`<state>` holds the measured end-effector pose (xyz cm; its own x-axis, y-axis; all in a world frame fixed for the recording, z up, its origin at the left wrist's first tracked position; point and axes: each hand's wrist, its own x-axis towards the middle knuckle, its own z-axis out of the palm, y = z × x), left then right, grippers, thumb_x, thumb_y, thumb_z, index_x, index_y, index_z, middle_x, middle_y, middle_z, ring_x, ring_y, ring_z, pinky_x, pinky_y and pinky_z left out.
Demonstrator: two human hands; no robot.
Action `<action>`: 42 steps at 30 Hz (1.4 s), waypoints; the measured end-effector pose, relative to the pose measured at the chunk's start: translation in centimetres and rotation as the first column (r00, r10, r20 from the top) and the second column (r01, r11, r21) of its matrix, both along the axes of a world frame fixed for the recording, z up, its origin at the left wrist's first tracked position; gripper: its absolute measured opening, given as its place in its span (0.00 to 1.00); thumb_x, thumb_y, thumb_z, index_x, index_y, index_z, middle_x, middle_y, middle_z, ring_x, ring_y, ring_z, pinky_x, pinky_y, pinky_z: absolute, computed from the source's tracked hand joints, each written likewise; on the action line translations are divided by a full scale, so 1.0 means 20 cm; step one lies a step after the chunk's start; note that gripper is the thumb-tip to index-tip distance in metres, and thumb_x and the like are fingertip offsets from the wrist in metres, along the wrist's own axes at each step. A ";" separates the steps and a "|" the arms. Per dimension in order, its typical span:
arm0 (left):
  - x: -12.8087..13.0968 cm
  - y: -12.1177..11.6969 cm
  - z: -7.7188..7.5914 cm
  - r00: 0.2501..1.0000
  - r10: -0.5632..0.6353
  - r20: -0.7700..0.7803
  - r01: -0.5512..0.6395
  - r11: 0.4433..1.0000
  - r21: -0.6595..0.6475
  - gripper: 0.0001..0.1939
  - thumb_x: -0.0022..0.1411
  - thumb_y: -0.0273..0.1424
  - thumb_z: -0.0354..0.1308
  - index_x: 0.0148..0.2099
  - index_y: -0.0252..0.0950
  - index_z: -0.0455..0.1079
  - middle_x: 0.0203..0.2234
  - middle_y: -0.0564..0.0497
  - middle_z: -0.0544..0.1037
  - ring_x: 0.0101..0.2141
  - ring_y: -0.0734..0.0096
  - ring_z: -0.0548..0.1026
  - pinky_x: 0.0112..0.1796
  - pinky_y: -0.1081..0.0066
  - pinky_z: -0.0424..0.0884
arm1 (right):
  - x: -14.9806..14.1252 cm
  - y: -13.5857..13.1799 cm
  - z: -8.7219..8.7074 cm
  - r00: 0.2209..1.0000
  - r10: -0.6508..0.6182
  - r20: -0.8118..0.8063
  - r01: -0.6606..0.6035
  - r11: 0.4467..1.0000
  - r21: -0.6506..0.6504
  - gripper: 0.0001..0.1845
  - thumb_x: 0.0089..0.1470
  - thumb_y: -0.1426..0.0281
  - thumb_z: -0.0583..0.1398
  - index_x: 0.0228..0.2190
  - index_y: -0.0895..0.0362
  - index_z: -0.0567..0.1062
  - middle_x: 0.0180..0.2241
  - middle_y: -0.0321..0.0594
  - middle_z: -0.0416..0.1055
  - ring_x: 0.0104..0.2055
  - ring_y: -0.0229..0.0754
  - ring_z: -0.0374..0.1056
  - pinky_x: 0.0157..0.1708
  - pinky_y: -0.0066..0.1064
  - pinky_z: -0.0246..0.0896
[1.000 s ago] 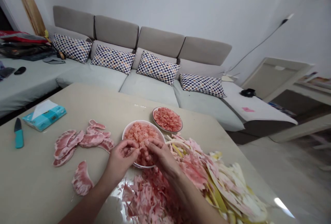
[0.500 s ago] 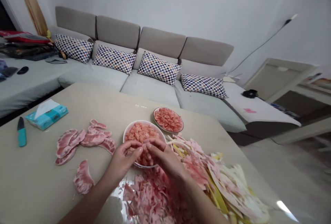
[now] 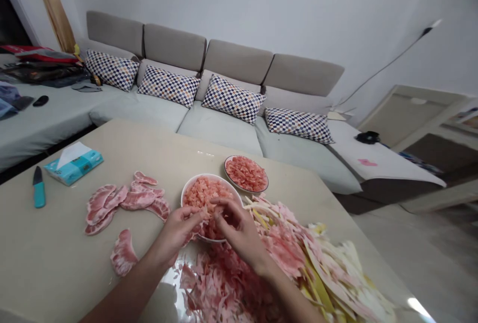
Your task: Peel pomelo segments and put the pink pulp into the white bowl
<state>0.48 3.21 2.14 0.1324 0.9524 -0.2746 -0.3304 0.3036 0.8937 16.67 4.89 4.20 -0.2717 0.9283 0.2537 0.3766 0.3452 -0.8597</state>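
Observation:
Over the near side of a white bowl (image 3: 185, 189) of pink pomelo pulp (image 3: 203, 191), both my hands are close together. My left hand (image 3: 181, 231) is closed, thumb and fingers pinching a piece of pomelo (image 3: 193, 234) that shows partly below the fingers. My right hand (image 3: 241, 231) has its fingers curled in, thumb against fingertips; whatever is between them is too small to make out. Left of the bowl lie several pomelo segments (image 3: 140, 199) in their skins, with one single segment (image 3: 124, 253) nearer me. Below my hands spreads a heap of peeled pink membranes (image 3: 220, 283).
A dark-rimmed plate of pulp (image 3: 246, 172) stands behind the bowl. Pomelo rind strips (image 3: 317, 258) cover the table's right side. At left are a turquoise-handled knife (image 3: 39, 191) and a tissue pack (image 3: 76, 166). A sofa (image 3: 220, 126) runs along the far table edge.
My hands have moved slightly apart at the fingertips, and the left has turned so that a pomelo piece shows beneath it. The whole view has shifted slightly.

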 end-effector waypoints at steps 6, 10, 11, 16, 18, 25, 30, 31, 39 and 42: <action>-0.01 0.01 -0.02 0.996 0.090 0.001 -0.090 0.996 -0.025 0.18 0.51 0.42 0.66 0.36 0.32 0.74 0.24 0.54 0.72 0.23 0.78 0.68 0.23 0.79 0.60 | 0.06 0.01 0.02 0.998 -0.066 0.021 0.065 0.997 0.029 0.11 0.59 0.66 0.57 0.42 0.54 0.75 0.35 0.39 0.73 0.33 0.40 0.68 0.32 0.29 0.63; 0.00 0.01 -0.01 0.992 0.073 -0.104 -0.070 0.997 0.036 0.21 0.52 0.40 0.66 0.45 0.33 0.74 0.27 0.52 0.75 0.25 0.76 0.70 0.24 0.78 0.62 | 0.08 0.01 0.03 0.997 -0.056 0.054 0.055 0.998 0.019 0.12 0.59 0.66 0.56 0.44 0.54 0.74 0.39 0.39 0.73 0.35 0.40 0.69 0.35 0.30 0.65; 0.00 0.00 -0.01 0.990 0.062 -0.123 -0.052 0.995 0.081 0.23 0.52 0.39 0.66 0.49 0.34 0.73 0.28 0.52 0.76 0.26 0.75 0.71 0.25 0.77 0.63 | 0.08 0.01 0.04 0.997 -0.046 0.055 0.045 0.999 0.018 0.12 0.60 0.66 0.56 0.44 0.53 0.74 0.40 0.39 0.73 0.36 0.40 0.69 0.36 0.30 0.65; 0.03 -0.01 -0.01 0.979 0.020 -0.201 0.036 0.962 0.270 0.22 0.54 0.33 0.63 0.52 0.37 0.73 0.36 0.48 0.80 0.35 0.67 0.76 0.37 0.71 0.71 | 0.06 0.01 0.04 0.998 0.003 0.067 -0.005 1.000 0.020 0.13 0.60 0.66 0.56 0.46 0.54 0.72 0.42 0.41 0.74 0.38 0.42 0.70 0.37 0.31 0.67; 0.03 0.00 -0.01 0.960 0.066 -0.272 0.016 0.957 0.289 0.14 0.54 0.33 0.62 0.44 0.35 0.77 0.37 0.46 0.81 0.36 0.65 0.77 0.39 0.70 0.71 | 0.05 0.00 0.04 0.995 0.018 0.100 -0.020 1.000 0.022 0.13 0.60 0.66 0.56 0.46 0.54 0.72 0.45 0.42 0.73 0.41 0.42 0.70 0.37 0.31 0.67; 0.02 0.02 -0.05 0.880 0.206 -0.428 -0.031 0.924 0.382 0.07 0.56 0.31 0.59 0.35 0.36 0.77 0.34 0.48 0.82 0.36 0.63 0.78 0.41 0.69 0.70 | 0.03 -0.01 0.04 0.992 0.010 0.128 -0.015 0.999 0.039 0.13 0.60 0.66 0.55 0.45 0.54 0.72 0.41 0.41 0.75 0.39 0.42 0.71 0.34 0.30 0.66; 0.02 0.02 -0.07 0.872 0.213 -0.440 -0.035 0.925 0.378 0.07 0.56 0.31 0.59 0.35 0.37 0.77 0.33 0.48 0.82 0.34 0.64 0.77 0.38 0.71 0.70 | 0.03 -0.01 0.03 0.995 -0.030 0.096 0.024 0.998 0.060 0.12 0.60 0.67 0.56 0.44 0.55 0.73 0.41 0.42 0.76 0.36 0.42 0.71 0.32 0.30 0.66; 0.02 0.02 -0.07 0.872 0.212 -0.441 -0.034 0.926 0.377 0.07 0.56 0.32 0.60 0.35 0.37 0.78 0.33 0.48 0.82 0.34 0.64 0.77 0.37 0.71 0.70 | 0.04 -0.01 0.02 0.995 -0.030 0.092 0.025 0.998 0.061 0.11 0.60 0.67 0.56 0.44 0.55 0.73 0.41 0.42 0.76 0.36 0.42 0.71 0.32 0.30 0.66; 0.03 0.02 -0.04 0.883 0.189 -0.430 0.002 0.914 0.405 0.05 0.55 0.31 0.61 0.31 0.38 0.78 0.29 0.51 0.80 0.32 0.66 0.76 0.36 0.73 0.68 | 0.06 0.02 -0.03 0.983 -0.101 0.151 0.072 0.980 0.187 0.12 0.57 0.71 0.56 0.43 0.54 0.73 0.41 0.43 0.76 0.34 0.41 0.71 0.32 0.31 0.67; 0.03 0.02 -0.05 0.891 0.170 -0.420 -0.005 0.930 0.367 0.06 0.55 0.32 0.61 0.31 0.37 0.78 0.29 0.50 0.81 0.32 0.66 0.76 0.36 0.72 0.68 | 0.07 0.03 -0.05 0.976 -0.133 0.174 0.091 0.969 0.228 0.13 0.56 0.72 0.56 0.44 0.54 0.73 0.41 0.43 0.76 0.36 0.43 0.72 0.32 0.32 0.66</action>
<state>1.02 3.64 1.21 -0.0108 0.9978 0.0660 0.1090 -0.0644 0.9920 18.00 5.44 3.19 -0.2310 0.8834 0.4079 0.5697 0.4626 -0.6793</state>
